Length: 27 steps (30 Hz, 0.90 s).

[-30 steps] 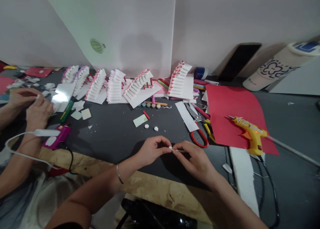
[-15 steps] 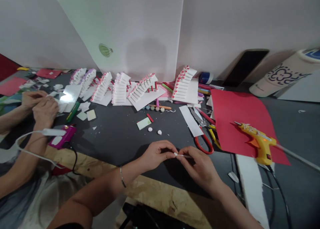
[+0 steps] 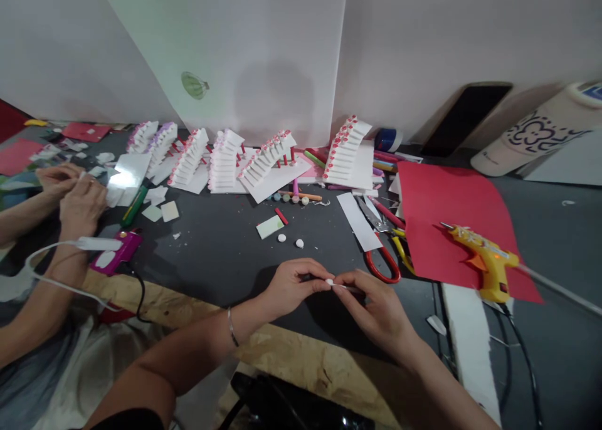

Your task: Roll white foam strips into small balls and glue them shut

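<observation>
A: Where's the small white piece [image 3: 330, 282] rel. to the L hand [image 3: 298, 284]?
B: Right at its fingertips, btwn thumb + index, on the side facing the R hand [image 3: 376, 299]. L pinch is closed on it.
A: And the R one?
B: Thumb + fingers pinched on a thin white strip [image 3: 346, 286]; its L end reaches the piece. Can't tell if they're joined, too small.
A: Hands touching?
B: Fingertips v. close, piece btwn them; can't tell re: contact. Both are over the dark table [image 3: 216, 254], near its front edge.
A: What's nearby?
B: Just beyond the L hand, 2 white blobs [image 3: 300, 244], a bit apart. Behind those, a pale green card [image 3: 269, 227] w/ a red stick [image 3: 281, 215] beside it.
A: R side?
B: Red-handled scissors [image 3: 393, 261] beyond the R hand. Farther R, a yellow glue gun [image 3: 493, 270] on a red sheet [image 3: 437, 192].
A: Far L?
B: Co-worker's hands [image 3: 83, 207], well apart from these.
</observation>
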Motion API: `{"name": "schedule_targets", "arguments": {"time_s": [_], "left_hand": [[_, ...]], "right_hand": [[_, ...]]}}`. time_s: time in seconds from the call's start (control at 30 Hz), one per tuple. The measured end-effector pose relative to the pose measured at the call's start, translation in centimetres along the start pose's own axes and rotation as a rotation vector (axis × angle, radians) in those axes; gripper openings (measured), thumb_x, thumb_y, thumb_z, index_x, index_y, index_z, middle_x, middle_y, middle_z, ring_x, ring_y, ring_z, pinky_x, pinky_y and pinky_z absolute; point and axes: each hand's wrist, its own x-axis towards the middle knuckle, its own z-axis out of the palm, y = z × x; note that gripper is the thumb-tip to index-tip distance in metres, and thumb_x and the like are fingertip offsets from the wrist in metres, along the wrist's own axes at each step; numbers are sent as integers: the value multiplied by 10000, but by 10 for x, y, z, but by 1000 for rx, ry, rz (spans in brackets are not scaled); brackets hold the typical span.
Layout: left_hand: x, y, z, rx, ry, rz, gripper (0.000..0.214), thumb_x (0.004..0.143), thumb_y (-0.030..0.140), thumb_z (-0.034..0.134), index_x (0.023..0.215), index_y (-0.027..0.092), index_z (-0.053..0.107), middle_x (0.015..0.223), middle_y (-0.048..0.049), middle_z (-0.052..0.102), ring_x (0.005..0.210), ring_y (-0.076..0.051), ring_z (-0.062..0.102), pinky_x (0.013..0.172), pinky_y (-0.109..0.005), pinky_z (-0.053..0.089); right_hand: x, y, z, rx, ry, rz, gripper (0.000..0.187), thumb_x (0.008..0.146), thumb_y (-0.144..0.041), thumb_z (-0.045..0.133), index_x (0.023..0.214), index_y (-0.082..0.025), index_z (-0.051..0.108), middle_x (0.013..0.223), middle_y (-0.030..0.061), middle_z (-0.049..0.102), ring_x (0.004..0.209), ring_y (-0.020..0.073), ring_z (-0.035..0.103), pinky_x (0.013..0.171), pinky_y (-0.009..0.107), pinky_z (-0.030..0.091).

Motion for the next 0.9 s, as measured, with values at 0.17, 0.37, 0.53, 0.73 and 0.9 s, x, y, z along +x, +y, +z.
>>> {"name": "schedule_targets", "arguments": {"time_s": [0.17,0.37,0.53,0.73,0.9], "left_hand": [[0,-1,1,-46,-23,-27,309,734,462,764,804,162,761,824,-74,713,768,-149,653,740,-263,513],[-3,-1,1,56,-19,12,319,797,475,700,863,170,770,864,-86,719,787,-159,653,760,-278,520],[-4,1,2,242,-11,177,285,876,436,619,1004,225,761,917,-75,708,822,-145,641,780,-275,519],[-1,-1,-1,251,-4,201,253,793,423,717,940,226,778,826,-51,689,746,-126,637,674,-220,511],[-1,2,-1,193,23,170,195,810,374,714,889,209,781,851,-65,715,773,-136,653,712,-233,522]], "right_hand": [[2,-2,-1,-6,21,-18,158,911,-290,548,818,-207,646,710,18,684,594,124,621,573,214,500],[0,-2,2,11,69,-1,136,898,-270,558,804,-208,635,707,14,689,602,124,641,562,206,503],[-1,-2,3,-44,111,-40,146,900,-259,551,784,-207,622,680,9,672,571,115,613,543,210,484],[-1,-1,3,-74,83,-93,136,916,-243,541,822,-198,629,696,27,664,612,129,618,583,229,481],[0,0,2,-51,66,-77,117,911,-240,535,869,-201,637,744,36,694,649,140,642,614,242,506]]}}
